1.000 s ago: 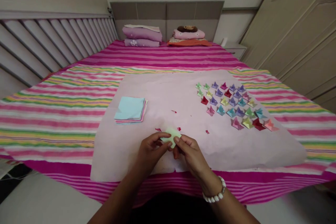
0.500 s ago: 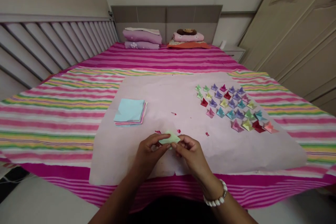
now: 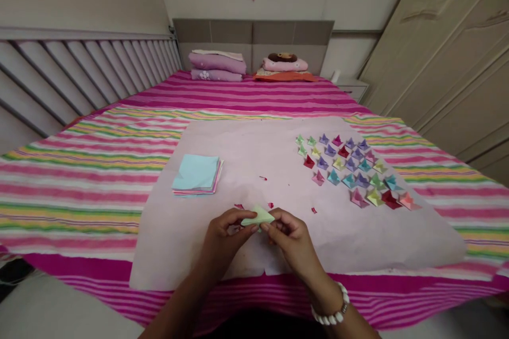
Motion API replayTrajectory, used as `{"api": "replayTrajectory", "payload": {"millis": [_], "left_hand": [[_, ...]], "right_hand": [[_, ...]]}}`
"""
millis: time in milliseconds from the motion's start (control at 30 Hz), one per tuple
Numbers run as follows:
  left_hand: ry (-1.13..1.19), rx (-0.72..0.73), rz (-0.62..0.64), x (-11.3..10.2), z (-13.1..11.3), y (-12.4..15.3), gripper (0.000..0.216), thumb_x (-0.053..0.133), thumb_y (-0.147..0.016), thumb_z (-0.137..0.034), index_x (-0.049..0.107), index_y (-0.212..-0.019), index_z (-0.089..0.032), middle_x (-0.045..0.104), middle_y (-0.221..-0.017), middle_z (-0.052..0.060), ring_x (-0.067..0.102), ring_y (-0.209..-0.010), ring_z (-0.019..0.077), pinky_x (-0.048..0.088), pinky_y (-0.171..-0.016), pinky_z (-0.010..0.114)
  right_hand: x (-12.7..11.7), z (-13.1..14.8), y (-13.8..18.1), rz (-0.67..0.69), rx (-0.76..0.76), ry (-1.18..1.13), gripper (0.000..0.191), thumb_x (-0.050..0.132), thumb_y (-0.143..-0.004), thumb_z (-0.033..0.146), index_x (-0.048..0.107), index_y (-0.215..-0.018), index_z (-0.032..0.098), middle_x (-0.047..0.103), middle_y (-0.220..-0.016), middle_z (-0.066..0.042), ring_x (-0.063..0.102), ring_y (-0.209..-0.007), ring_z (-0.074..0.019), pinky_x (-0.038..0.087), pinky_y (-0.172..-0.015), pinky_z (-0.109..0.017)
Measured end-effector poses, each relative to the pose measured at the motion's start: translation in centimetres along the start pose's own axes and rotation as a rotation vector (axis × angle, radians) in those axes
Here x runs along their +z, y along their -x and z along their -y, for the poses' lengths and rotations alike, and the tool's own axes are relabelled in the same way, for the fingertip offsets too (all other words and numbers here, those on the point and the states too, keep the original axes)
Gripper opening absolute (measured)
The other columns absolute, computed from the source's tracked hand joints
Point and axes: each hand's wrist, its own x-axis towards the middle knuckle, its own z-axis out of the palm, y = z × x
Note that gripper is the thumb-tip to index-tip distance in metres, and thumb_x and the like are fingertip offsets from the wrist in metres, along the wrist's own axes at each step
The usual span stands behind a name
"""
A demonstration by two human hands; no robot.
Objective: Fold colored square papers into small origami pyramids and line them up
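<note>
A small light-green folded paper [image 3: 259, 216] is pinched between both my hands just above the pale pink sheet [image 3: 286, 254] spread on the bed. My left hand [image 3: 226, 237] grips its left side with curled fingers. My right hand [image 3: 292, 241], with a white bead bracelet on the wrist, grips its right side. To the left lies a stack of square papers [image 3: 196, 174] with a light-blue one on top. At the right, several small folded paper shapes [image 3: 350, 169] in many colours sit in rows.
The bed carries a pink, green and yellow striped cover [image 3: 79, 169]. Tiny red paper scraps [image 3: 270, 205] lie near my hands. Folded bedding and pillows [image 3: 217, 66] rest against the headboard. A slatted rail [image 3: 79, 74] runs along the left, wardrobe doors [image 3: 449, 58] along the right.
The view has tilted down a little, so everything sits lower in the picture. My hands keep hold of the green paper, which looks folded flatter and narrower than before.
</note>
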Motion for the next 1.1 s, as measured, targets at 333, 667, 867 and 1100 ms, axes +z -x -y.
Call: {"api": "replayTrajectory", "payload": {"millis": [333, 667, 867, 1100], "left_hand": [[0.062, 0.022, 0.013, 0.17, 0.09, 0.16, 0.029, 0.077, -0.066, -0.024, 0.075, -0.095, -0.022, 0.071, -0.098, 0.004, 0.062, -0.071, 0.0120, 0.053, -0.068, 0.026], [0.293, -0.018, 0.037, 0.23, -0.38, 0.23, 0.024, 0.076, -0.067, -0.019, 0.075, -0.091, -0.020, 0.073, -0.093, 0.002, 0.067, -0.080, 0.0128, 0.055, -0.073, 0.023], [0.269, -0.040, 0.014, 0.66, 0.02, 0.37, 0.027, 0.076, -0.068, -0.020, 0.074, -0.095, -0.020, 0.073, -0.092, 0.003, 0.066, -0.074, 0.0124, 0.055, -0.070, 0.025], [-0.023, 0.230, 0.058, 0.42, -0.47, 0.07, 0.026, 0.072, -0.073, -0.021, 0.074, -0.099, -0.025, 0.068, -0.092, 0.004, 0.063, -0.085, 0.0158, 0.052, -0.071, 0.025]], "right_hand": [[-0.04, 0.15, -0.10, -0.022, 0.002, -0.076, 0.021, 0.079, -0.070, 0.032, 0.067, -0.080, 0.018, 0.059, -0.059, 0.004, 0.053, -0.055, -0.0095, 0.040, -0.055, -0.022], [0.12, -0.29, -0.18, -0.042, 0.005, -0.099, 0.019, 0.077, -0.072, 0.030, 0.072, -0.086, 0.020, 0.064, -0.062, 0.002, 0.058, -0.057, -0.0109, 0.044, -0.058, -0.023], [0.32, -0.16, -0.03, -0.033, 0.037, -0.066, 0.019, 0.077, -0.071, 0.031, 0.071, -0.084, 0.019, 0.063, -0.057, 0.002, 0.056, -0.053, -0.0111, 0.044, -0.055, -0.023], [0.21, 0.01, -0.23, -0.030, -0.017, -0.072, 0.031, 0.079, -0.068, 0.028, 0.068, -0.095, 0.020, 0.059, -0.061, 0.004, 0.052, -0.054, -0.0099, 0.043, -0.054, -0.022]]}}
